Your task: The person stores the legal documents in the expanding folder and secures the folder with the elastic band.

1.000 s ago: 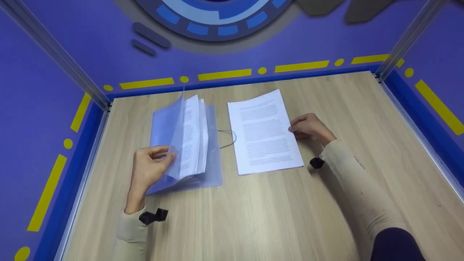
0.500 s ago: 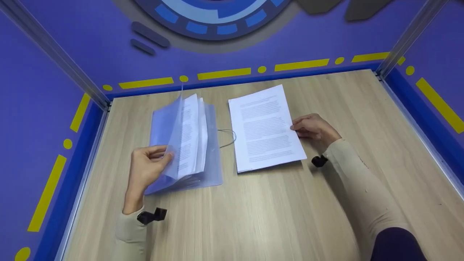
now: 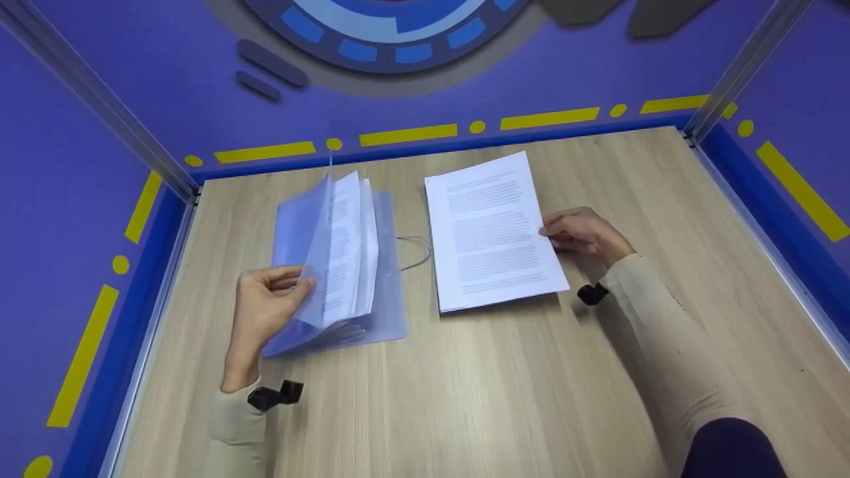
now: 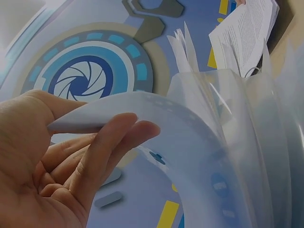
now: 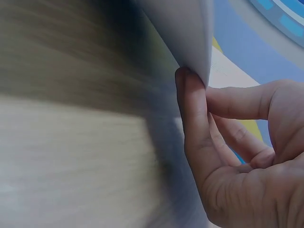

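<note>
A translucent bluish plastic folder (image 3: 392, 279) lies spread on the table at the left, with several printed sheets (image 3: 345, 245) standing up inside it. My left hand (image 3: 262, 302) pinches the folder's clear front cover between thumb and fingers and holds it bent back; the left wrist view shows the curved cover (image 4: 185, 123) between the fingertips. To the right, my right hand (image 3: 588, 236) pinches a stack of printed paper (image 3: 498, 232) by its right edge. The stack is tilted, its right side raised, with shadow beneath it. In the right wrist view thumb and forefinger (image 5: 194, 104) close on the paper's edge.
A thin cord loop (image 3: 418, 252) sticks out from the folder's right side towards the paper stack. The wooden table (image 3: 425, 398) is bounded by blue printed walls (image 3: 398, 113) at the back and both sides. Black wrist mounts (image 3: 275, 396) sit on both sleeves.
The paper stack has risen off the table and shifted slightly to the right and back with my right hand. My left hand has stayed nearly still, holding the cover, drifting slightly left.
</note>
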Demonstrator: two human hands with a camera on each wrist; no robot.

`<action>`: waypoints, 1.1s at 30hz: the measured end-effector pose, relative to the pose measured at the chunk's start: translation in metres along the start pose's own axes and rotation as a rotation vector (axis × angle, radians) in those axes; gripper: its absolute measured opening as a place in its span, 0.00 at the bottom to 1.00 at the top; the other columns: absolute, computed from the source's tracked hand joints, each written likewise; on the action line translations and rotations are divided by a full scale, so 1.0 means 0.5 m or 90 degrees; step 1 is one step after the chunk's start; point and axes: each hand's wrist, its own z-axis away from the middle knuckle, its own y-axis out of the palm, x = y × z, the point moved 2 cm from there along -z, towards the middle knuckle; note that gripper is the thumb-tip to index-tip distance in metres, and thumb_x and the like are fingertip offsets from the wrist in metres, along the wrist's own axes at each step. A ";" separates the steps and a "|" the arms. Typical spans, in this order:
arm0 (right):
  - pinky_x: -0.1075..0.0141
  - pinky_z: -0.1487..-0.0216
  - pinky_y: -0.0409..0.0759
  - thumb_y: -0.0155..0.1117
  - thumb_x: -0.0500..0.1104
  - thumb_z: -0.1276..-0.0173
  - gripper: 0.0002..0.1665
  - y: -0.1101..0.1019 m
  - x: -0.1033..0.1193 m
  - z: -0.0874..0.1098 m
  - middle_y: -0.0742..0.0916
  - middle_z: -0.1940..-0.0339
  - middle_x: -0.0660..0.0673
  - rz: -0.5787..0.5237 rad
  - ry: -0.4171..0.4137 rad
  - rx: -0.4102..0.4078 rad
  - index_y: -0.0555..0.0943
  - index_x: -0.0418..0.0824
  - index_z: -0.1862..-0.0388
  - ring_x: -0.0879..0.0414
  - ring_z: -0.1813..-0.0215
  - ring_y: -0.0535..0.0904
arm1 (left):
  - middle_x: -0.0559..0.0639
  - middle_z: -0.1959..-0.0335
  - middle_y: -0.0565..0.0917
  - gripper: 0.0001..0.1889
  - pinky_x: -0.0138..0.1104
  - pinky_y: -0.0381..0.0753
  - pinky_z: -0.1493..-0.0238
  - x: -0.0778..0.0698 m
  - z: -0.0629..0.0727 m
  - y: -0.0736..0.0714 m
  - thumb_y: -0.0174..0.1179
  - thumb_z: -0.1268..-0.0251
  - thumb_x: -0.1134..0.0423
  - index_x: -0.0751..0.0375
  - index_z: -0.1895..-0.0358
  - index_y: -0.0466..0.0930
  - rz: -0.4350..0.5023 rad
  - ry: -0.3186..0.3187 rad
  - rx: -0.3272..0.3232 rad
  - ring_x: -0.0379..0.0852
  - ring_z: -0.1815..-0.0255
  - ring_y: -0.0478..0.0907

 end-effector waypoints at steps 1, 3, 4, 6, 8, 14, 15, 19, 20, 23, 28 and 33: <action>0.72 0.60 0.87 0.71 0.35 0.27 0.23 -0.001 0.002 0.000 0.93 0.60 0.50 -0.008 -0.003 0.001 0.81 0.30 0.35 0.61 0.61 0.88 | 0.72 0.54 0.91 0.12 0.24 0.88 0.62 0.000 0.000 -0.001 0.73 0.36 0.73 0.74 0.50 0.91 0.001 -0.001 0.001 0.31 0.65 0.88; 0.72 0.61 0.87 0.71 0.34 0.27 0.24 -0.003 0.005 0.002 0.93 0.63 0.50 -0.028 -0.009 0.001 0.80 0.29 0.35 0.61 0.62 0.89 | 0.72 0.54 0.90 0.12 0.24 0.88 0.61 0.000 0.001 -0.004 0.73 0.36 0.73 0.75 0.50 0.90 0.008 -0.004 0.003 0.28 0.66 0.87; 0.72 0.61 0.87 0.71 0.34 0.27 0.24 -0.003 0.008 0.003 0.93 0.64 0.50 -0.036 -0.012 0.002 0.80 0.28 0.35 0.61 0.63 0.89 | 0.72 0.54 0.90 0.13 0.24 0.88 0.62 0.000 0.001 -0.005 0.73 0.35 0.73 0.76 0.50 0.90 0.012 -0.005 0.003 0.28 0.66 0.87; 0.73 0.61 0.87 0.71 0.34 0.27 0.24 -0.002 0.013 0.006 0.93 0.64 0.51 -0.039 -0.023 0.006 0.79 0.28 0.35 0.62 0.63 0.89 | 0.73 0.54 0.90 0.12 0.24 0.88 0.62 -0.001 0.002 -0.007 0.72 0.35 0.74 0.76 0.50 0.90 0.017 -0.005 0.003 0.27 0.67 0.87; 0.72 0.61 0.87 0.71 0.33 0.27 0.25 0.003 0.019 0.009 0.93 0.65 0.51 -0.044 -0.030 0.009 0.78 0.27 0.35 0.62 0.63 0.89 | 0.73 0.54 0.90 0.12 0.24 0.88 0.62 -0.002 0.001 -0.008 0.72 0.35 0.74 0.77 0.50 0.90 0.020 -0.005 0.001 0.27 0.67 0.87; 0.72 0.62 0.87 0.72 0.33 0.28 0.25 0.024 0.034 0.014 0.93 0.64 0.49 -0.056 -0.050 0.020 0.79 0.25 0.36 0.61 0.63 0.90 | 0.73 0.53 0.90 0.12 0.25 0.89 0.62 -0.003 0.000 -0.005 0.72 0.35 0.74 0.76 0.50 0.90 0.027 -0.006 0.003 0.27 0.66 0.88; 0.72 0.63 0.87 0.72 0.33 0.28 0.25 0.028 0.036 0.013 0.93 0.64 0.49 -0.057 -0.052 0.021 0.79 0.25 0.36 0.61 0.63 0.90 | 0.73 0.53 0.90 0.12 0.25 0.89 0.62 -0.003 0.000 -0.004 0.72 0.35 0.74 0.76 0.50 0.90 0.029 -0.007 0.004 0.27 0.66 0.88; 0.72 0.62 0.88 0.72 0.33 0.29 0.23 0.043 0.042 0.011 0.93 0.65 0.48 -0.057 -0.059 0.020 0.80 0.25 0.39 0.61 0.64 0.89 | 0.74 0.54 0.90 0.12 0.25 0.89 0.62 -0.002 -0.002 -0.003 0.72 0.36 0.75 0.76 0.51 0.90 0.028 -0.007 0.003 0.27 0.67 0.88; 0.72 0.62 0.88 0.72 0.32 0.29 0.22 0.046 0.043 0.011 0.93 0.65 0.48 -0.057 -0.060 0.019 0.80 0.25 0.40 0.60 0.64 0.89 | 0.74 0.54 0.90 0.12 0.25 0.89 0.62 -0.002 -0.002 -0.003 0.72 0.36 0.75 0.76 0.51 0.90 0.028 -0.006 0.003 0.27 0.67 0.88; 0.71 0.62 0.88 0.72 0.32 0.29 0.22 0.055 0.047 0.009 0.92 0.65 0.48 -0.059 -0.065 0.018 0.80 0.25 0.40 0.60 0.63 0.89 | 0.74 0.54 0.90 0.12 0.25 0.88 0.62 -0.001 -0.002 -0.004 0.72 0.36 0.75 0.77 0.51 0.89 0.026 -0.006 0.002 0.27 0.67 0.88; 0.71 0.61 0.88 0.70 0.31 0.28 0.21 0.070 0.054 0.007 0.92 0.64 0.47 -0.068 -0.071 0.029 0.79 0.24 0.40 0.60 0.63 0.90 | 0.74 0.53 0.90 0.13 0.25 0.88 0.61 0.002 -0.001 -0.003 0.72 0.36 0.75 0.77 0.50 0.89 0.030 -0.011 0.000 0.28 0.66 0.88; 0.72 0.62 0.88 0.71 0.31 0.29 0.23 0.080 0.061 0.007 0.92 0.65 0.49 -0.076 -0.066 0.036 0.78 0.25 0.38 0.60 0.63 0.90 | 0.74 0.54 0.90 0.12 0.24 0.88 0.62 0.006 -0.001 0.000 0.72 0.36 0.75 0.77 0.50 0.90 0.033 -0.005 -0.003 0.27 0.66 0.88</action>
